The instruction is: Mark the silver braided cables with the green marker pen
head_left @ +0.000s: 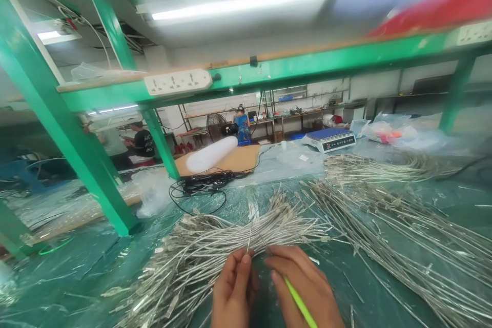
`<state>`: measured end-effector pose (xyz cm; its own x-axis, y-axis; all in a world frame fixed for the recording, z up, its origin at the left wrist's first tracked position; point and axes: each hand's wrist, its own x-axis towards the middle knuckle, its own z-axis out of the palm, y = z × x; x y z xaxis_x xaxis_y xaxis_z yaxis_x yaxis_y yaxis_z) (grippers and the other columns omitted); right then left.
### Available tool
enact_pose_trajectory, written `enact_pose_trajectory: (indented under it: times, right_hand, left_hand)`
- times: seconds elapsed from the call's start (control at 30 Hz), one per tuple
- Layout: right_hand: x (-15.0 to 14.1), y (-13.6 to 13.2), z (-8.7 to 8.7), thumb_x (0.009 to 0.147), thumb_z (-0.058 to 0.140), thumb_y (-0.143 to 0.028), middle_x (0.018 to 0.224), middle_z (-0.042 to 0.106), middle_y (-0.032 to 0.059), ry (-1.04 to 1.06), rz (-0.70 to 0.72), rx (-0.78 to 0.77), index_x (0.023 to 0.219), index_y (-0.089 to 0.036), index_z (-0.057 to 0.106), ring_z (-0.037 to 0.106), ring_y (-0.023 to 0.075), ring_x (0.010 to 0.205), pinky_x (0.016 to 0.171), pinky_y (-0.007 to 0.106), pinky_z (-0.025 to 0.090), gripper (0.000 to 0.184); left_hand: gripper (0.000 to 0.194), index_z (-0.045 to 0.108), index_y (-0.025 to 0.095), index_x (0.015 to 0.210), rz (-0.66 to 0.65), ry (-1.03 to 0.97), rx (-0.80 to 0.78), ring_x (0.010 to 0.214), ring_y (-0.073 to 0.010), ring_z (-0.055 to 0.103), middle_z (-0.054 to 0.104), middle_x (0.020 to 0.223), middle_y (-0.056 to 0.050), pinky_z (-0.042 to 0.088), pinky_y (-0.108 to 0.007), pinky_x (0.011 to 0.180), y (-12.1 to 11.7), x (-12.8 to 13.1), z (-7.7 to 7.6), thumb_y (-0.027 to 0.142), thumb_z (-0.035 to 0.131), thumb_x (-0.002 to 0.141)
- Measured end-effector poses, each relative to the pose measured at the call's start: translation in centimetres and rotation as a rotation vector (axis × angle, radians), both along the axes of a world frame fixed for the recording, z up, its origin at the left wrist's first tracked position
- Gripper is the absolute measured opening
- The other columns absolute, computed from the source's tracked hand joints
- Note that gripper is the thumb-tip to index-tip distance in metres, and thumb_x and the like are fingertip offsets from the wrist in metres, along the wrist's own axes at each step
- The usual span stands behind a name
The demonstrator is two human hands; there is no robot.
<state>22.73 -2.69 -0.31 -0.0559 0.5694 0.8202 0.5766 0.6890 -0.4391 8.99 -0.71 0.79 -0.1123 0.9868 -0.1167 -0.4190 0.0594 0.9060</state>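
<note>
My left hand [233,292] pinches a thin wire [249,238] between thumb and fingertip, its grip closed on it at the near edge of the wire heap [215,246]. My right hand [307,289] sits just beside it, fingers curled shut around a green stick [300,305] and touching another strand from the heap. Right of that heap, more wire bundles [384,210] spread over the table [77,277]. Beyond the heap stand a scale [329,139], a white roll [212,154], and clear bags [403,136] whose contents I cannot make out.

Shiny metal cables [238,236], glossy plastic sheet [96,277] over table, painted green metal frame [69,138]
</note>
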Motion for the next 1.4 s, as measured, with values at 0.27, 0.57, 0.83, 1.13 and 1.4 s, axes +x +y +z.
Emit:
enact_pose_trajectory:
  times: [0.27, 0.57, 0.83, 1.13, 1.4]
  right_hand:
    - [-0.5, 0.1, -0.4, 0.088, 0.054, -0.010, 0.106, 0.068, 0.0068, 0.046, -0.042, -0.029, 0.108, -0.023, 0.061, 0.064, 0.0194, 0.100, 0.083, 0.028, 0.053, 0.024]
    - [3.1, 2.5, -0.4, 0.093, 0.045, -0.019, 0.115, 0.059, 0.0122, 0.236, -0.315, -0.045, 0.109, -0.020, 0.063, 0.060, 0.0251, 0.105, 0.092, 0.042, 0.048, 0.023]
    - [0.2, 0.8, -0.9, 0.090, 0.050, -0.015, 0.116, 0.062, 0.0069, 0.120, -0.098, -0.057, 0.109, -0.027, 0.061, 0.062, 0.0206, 0.106, 0.090, 0.031, 0.050, 0.025]
    - [0.5, 0.9, -0.7, 0.088, 0.052, -0.012, 0.109, 0.065, 0.0072, -0.009, -0.025, -0.036, 0.110, -0.023, 0.061, 0.065, 0.0198, 0.100, 0.084, 0.028, 0.054, 0.027]
    - [0.3, 1.2, -0.5, 0.091, 0.048, -0.014, 0.105, 0.062, 0.0085, 0.251, -0.028, -0.125, 0.102, -0.021, 0.063, 0.063, 0.0194, 0.100, 0.087, 0.027, 0.051, 0.019]
  left_hand:
    - [0.036, 0.071, 0.020, 0.077, -0.008, 0.079, 0.026, 0.048, -0.0060, 0.042, 0.055, 0.055, 0.006, 0.035, -0.012, 0.045, 0.1, 0.0, -0.2, 0.046, 0.084, 0.056]
    - [0.037, 0.071, 0.019, 0.082, 0.035, 0.109, 0.053, 0.043, -0.0054, 0.036, 0.050, 0.046, 0.006, 0.021, -0.012, 0.038, 0.0, -0.1, -0.1, 0.048, 0.080, 0.062]
    - [0.038, 0.072, 0.018, 0.077, 0.020, 0.003, 0.038, 0.042, -0.0048, 0.039, 0.052, 0.045, 0.006, 0.028, -0.011, 0.039, -0.2, 0.4, 0.5, 0.044, 0.086, 0.054]
    - [0.038, 0.072, 0.019, 0.079, -0.033, 0.006, 0.017, 0.053, -0.0068, 0.050, 0.066, 0.063, 0.003, 0.040, -0.012, 0.050, -0.1, -0.1, -0.3, 0.043, 0.087, 0.053]
    - [0.032, 0.068, 0.015, 0.090, -0.158, 0.048, 0.090, 0.027, -0.0012, 0.034, 0.060, 0.051, 0.003, 0.017, -0.014, 0.032, 0.2, 0.2, -0.8, 0.043, 0.071, 0.075]
